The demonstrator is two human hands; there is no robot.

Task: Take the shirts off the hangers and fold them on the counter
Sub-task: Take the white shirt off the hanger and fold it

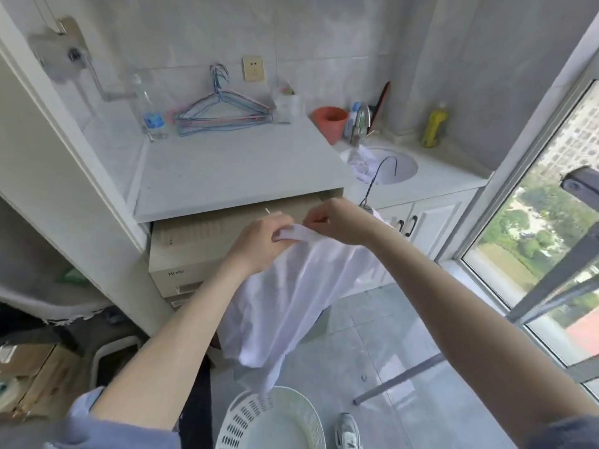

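From the head camera, the left hand [259, 236] and right hand [337, 222] are both pinched shut on the collar of a white shirt [291, 296], held in the air in front of the counter [227, 170] above a white basket [269, 419]. A dark hanger [377, 176] rises behind the right wrist, seemingly inside the shirt, while spare hangers [220, 111] lie at the counter's back.

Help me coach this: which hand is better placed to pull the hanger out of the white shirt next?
Probably the right hand: it sits at the collar directly below the dark hanger hook. The left hand pinches the white shirt collar farther from the hook, so it can hold the fabric.
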